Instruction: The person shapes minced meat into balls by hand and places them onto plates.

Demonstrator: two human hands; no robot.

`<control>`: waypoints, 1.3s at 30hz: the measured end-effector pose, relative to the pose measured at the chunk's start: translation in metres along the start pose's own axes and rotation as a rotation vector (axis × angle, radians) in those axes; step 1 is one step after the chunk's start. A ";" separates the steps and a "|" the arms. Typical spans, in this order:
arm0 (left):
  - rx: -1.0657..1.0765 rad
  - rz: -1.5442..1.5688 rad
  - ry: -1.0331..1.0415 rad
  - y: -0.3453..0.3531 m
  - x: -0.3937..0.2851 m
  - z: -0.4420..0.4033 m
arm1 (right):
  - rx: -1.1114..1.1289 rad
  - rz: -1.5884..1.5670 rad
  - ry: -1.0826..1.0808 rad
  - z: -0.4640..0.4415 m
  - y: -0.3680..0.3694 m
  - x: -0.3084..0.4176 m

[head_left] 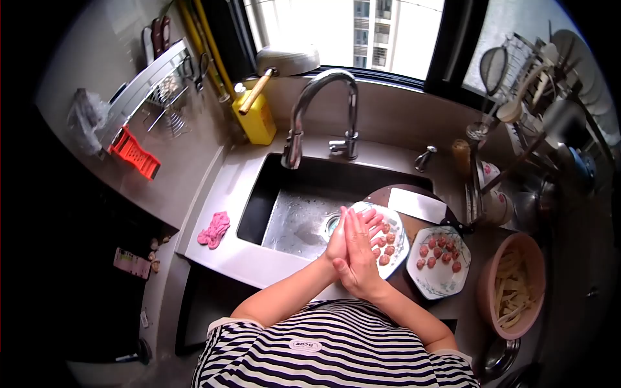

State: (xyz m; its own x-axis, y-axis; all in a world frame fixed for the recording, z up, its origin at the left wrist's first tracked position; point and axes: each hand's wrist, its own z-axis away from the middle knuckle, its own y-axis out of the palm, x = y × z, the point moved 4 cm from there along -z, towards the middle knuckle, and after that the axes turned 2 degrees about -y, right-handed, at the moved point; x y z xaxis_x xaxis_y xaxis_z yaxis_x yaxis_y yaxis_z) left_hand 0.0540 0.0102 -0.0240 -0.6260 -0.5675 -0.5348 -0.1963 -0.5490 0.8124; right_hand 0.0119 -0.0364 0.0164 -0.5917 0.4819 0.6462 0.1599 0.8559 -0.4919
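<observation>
Pressing flat together, hands (356,253), can't tell if anything's between; meatballs (447,257) just right on plates (443,282); desk (249,265), sink (294,213), window (310,32) ahead.

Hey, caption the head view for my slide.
Left hand and right hand pressed together at the sink, with small pink balls on two patterned white plates alongside.

I see mid-frame: left hand (335,244) palm-up, fingers (374,224) spread | right hand (359,251) laid over it | bare forearms (284,292) angled in from below
</observation>
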 end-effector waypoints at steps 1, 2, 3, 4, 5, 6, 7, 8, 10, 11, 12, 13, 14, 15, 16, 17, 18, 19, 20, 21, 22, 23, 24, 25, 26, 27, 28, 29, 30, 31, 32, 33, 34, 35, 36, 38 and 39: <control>0.043 0.035 -0.021 -0.007 0.004 -0.004 | 0.010 -0.030 -0.026 0.001 0.008 0.007; 0.085 0.069 -0.044 -0.014 0.009 -0.008 | 0.036 -0.014 0.014 0.000 0.011 0.000; 0.063 0.087 -0.085 -0.018 0.017 -0.012 | -0.013 -0.086 0.056 -0.002 0.013 -0.013; 0.094 0.088 -0.050 -0.014 0.018 -0.004 | -0.043 -0.105 0.156 -0.011 0.008 -0.018; 0.129 0.088 -0.020 -0.004 0.020 0.004 | -0.013 0.024 0.159 -0.012 0.002 -0.034; 0.158 0.108 -0.009 -0.002 0.023 0.005 | -0.048 0.035 0.125 -0.017 -0.006 -0.040; 0.202 0.124 -0.003 0.002 0.022 0.005 | -0.053 0.089 0.153 -0.019 -0.012 -0.043; 0.292 0.072 0.064 0.008 0.013 0.010 | -0.020 0.161 0.137 -0.016 -0.012 -0.044; 0.210 0.054 0.123 0.008 -0.008 0.016 | 0.063 0.162 0.080 -0.003 -0.002 -0.036; 0.089 0.070 0.116 0.003 -0.012 0.016 | 0.141 0.080 0.048 -0.001 0.007 -0.015; 0.015 0.021 0.120 -0.014 -0.010 0.003 | 0.133 0.044 -0.013 0.000 0.015 0.005; 0.059 0.045 0.098 -0.012 -0.014 0.007 | 0.119 0.008 -0.073 -0.002 0.019 0.019; 0.066 0.067 0.084 -0.019 -0.005 0.000 | 0.165 -0.005 -0.084 -0.011 0.019 0.023; 0.072 0.090 0.066 -0.025 0.007 -0.005 | 0.114 -0.054 -0.044 -0.019 0.018 0.014; 0.084 0.072 0.086 -0.015 0.011 0.002 | 0.094 -0.045 0.003 -0.029 0.015 -0.003; 0.098 0.055 0.105 -0.005 0.012 0.008 | 0.075 -0.034 0.050 -0.037 0.007 -0.022; 0.228 0.031 0.050 -0.016 0.018 0.005 | 0.088 0.051 0.090 -0.039 0.000 -0.038; 0.238 0.038 0.038 -0.020 0.014 0.005 | 0.104 0.112 0.093 -0.036 -0.005 -0.049; 0.248 0.046 0.025 -0.023 0.011 0.005 | 0.149 0.122 0.042 -0.030 -0.004 -0.044; 0.258 0.053 0.013 -0.027 0.007 0.005 | 0.196 0.131 -0.007 -0.020 -0.002 -0.037; 0.135 0.103 0.015 -0.027 0.000 0.004 | 0.289 0.058 -0.012 -0.007 0.005 -0.026; 0.012 0.151 0.017 -0.031 -0.005 0.003 | 0.359 -0.005 -0.087 0.003 0.009 -0.005; 0.014 0.064 0.043 -0.032 -0.008 0.003 | 0.371 -0.068 -0.131 0.006 0.010 0.020; 0.009 0.055 0.012 -0.028 -0.007 0.003 | 0.382 -0.130 -0.175 0.006 0.010 0.038; 0.046 0.045 0.055 -0.020 -0.003 0.003 | 0.362 -0.095 -0.217 -0.002 0.011 0.042; 0.082 0.033 0.098 -0.012 0.004 0.004 | 0.315 0.012 -0.212 -0.008 0.013 0.028; 0.120 0.021 0.139 -0.003 0.006 0.006 | 0.258 0.072 -0.166 -0.021 0.012 0.009; 0.114 0.109 0.120 0.006 0.003 0.011 | 0.198 0.133 -0.119 -0.033 0.007 -0.010; 0.267 0.124 0.061 0.004 0.003 0.013 | 0.175 0.178 -0.075 -0.041 -0.002 -0.026; 0.419 0.137 -0.001 0.003 -0.001 0.019 | 0.151 0.223 -0.028 -0.044 -0.009 -0.034; 0.338 0.134 0.031 -0.001 -0.006 0.019 | 0.169 0.246 -0.056 -0.040 -0.009 -0.033; 0.258 0.127 0.062 -0.001 -0.014 0.022 | 0.227 0.173 -0.063 -0.031 -0.001 -0.027; 0.160 0.142 0.057 -0.007 -0.016 0.017 | 0.267 0.101 -0.084 -0.018 0.008 -0.013; 0.063 0.155 0.054 -0.015 -0.015 0.010 | 0.305 0.028 -0.107 -0.007 0.017 0.006; 0.178 0.055 0.106 -0.028 -0.010 -0.001 | 0.343 -0.023 -0.107 -0.005 0.019 0.026; 0.138 0.120 0.071 -0.019 0.000 0.002 | 0.243 -0.102 -0.121 -0.015 0.021 0.023; 0.190 0.162 0.103 -0.012 0.005 0.006 | 0.172 -0.101 -0.117 -0.021 0.018 0.002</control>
State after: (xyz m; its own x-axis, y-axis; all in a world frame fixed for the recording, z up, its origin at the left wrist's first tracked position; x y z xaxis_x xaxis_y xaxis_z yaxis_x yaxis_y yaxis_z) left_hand 0.0490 0.0179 -0.0350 -0.5828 -0.7034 -0.4068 -0.2438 -0.3262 0.9133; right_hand 0.0305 -0.0160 0.0209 -0.6868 0.3617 0.6305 -0.0363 0.8493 -0.5267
